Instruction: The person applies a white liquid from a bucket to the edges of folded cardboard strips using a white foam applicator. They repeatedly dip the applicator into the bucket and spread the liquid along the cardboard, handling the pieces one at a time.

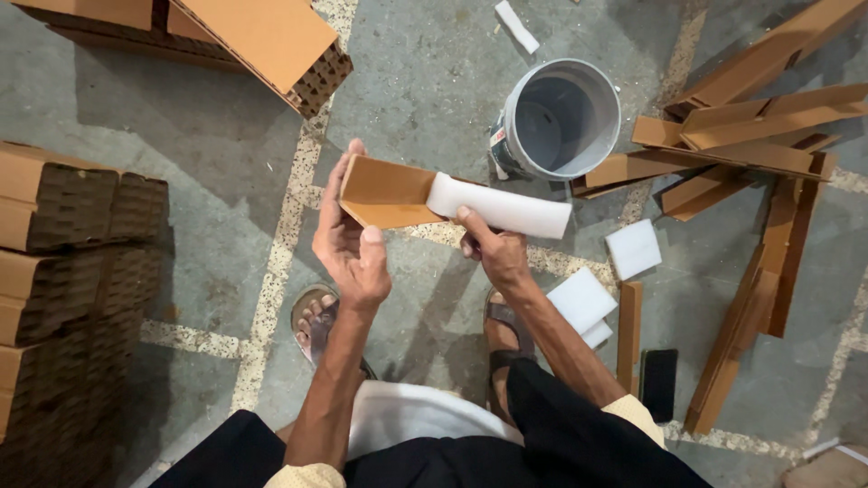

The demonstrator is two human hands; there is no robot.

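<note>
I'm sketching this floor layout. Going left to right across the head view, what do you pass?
Stacked honeycomb cardboard blocks → left hand → folded cardboard corner piece → right hand → grey plastic bucket → white foam square → pile of cardboard angle strips.

Landmark taken: the bucket (561,117), lying on its side on the floor (425,72). Directly right of the bucket, touching its rim, a heap of cardboard angle strips (750,154) extends nearward. Near of the bucket, a cardboard angle piece (384,192) with a foam block (502,208) laid on it is held between the left hand (348,244) and right hand (493,248). Near-right of the bucket, foam pads (606,280) lie on the floor, with a phone (658,384) further near. Far left of the bucket stand stacked cardboard bundles (72,271); more bundles (262,41) lie to its far-left.
</note>
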